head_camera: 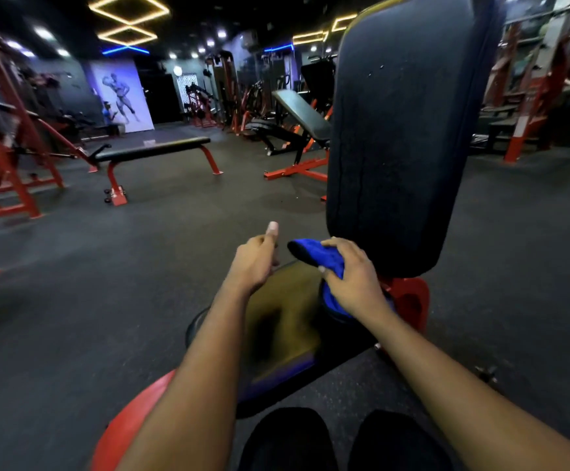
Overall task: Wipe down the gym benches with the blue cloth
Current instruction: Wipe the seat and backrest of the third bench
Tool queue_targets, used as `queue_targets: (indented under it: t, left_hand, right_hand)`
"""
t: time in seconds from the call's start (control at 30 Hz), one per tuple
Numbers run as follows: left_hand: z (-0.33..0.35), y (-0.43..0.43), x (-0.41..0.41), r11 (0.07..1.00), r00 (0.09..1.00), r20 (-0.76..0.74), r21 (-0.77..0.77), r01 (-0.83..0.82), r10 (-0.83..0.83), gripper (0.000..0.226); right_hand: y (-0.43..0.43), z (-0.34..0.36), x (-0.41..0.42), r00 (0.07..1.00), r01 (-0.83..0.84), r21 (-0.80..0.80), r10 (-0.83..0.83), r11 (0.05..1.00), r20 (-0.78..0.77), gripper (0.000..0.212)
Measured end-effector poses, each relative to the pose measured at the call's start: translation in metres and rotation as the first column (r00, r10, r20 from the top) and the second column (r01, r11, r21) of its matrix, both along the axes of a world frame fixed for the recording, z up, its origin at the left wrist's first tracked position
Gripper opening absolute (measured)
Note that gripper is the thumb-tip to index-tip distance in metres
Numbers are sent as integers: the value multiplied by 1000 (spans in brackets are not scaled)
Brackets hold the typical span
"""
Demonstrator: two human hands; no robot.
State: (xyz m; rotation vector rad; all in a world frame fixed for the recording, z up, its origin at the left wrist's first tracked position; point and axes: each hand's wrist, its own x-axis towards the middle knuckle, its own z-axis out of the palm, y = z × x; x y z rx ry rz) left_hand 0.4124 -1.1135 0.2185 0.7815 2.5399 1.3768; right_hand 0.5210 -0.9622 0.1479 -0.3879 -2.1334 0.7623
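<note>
Gripping the blue cloth, right hand hovers over the bench seat; left hand curls empty above dark floor.

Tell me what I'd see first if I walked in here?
The bright blue cloth jumps out, bunched in the right hand low in the middle. Behind it a tall black padded backrest fills the upper right. On the left, glowing yellow square lights hang above a flat black bench with red legs.
</note>
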Motion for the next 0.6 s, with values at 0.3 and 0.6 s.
queue_targets:
  t: [0.3,0.6]
  left_hand:
    - [33,41,8,887,843,-329,31,460,-425,29]
    - [66,113,0,735,742,-553,309,604,-378,43]
  right_hand:
    - [14,37,40,865,185,-124,-221,975,-450,69]
    - [119,128,50,770,274,-388,-443,880,-460,62]
